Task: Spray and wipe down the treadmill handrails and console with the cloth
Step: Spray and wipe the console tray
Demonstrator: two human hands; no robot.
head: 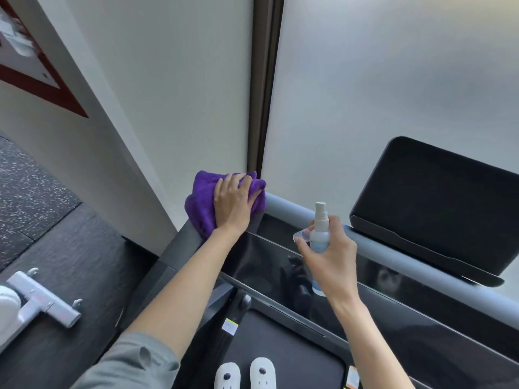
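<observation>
Left hand (231,202): pressed flat on purple cloth (200,204), grip spread wide to cover the handrail (306,213) corner.
Right hand (330,255): grip curled round spray bottle (320,231), held upright above the console (280,265), likely ready for spraying.

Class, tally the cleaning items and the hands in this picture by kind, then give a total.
Purple cloth: 1
Spray bottle: 1
Hands: 2, left on the cloth, right holding the bottle
Total: 4

cloth (202,203): fluffy purple fabric | console (280,265): glossy black (mirror-like) | handrail (292,210): matt grey
</observation>
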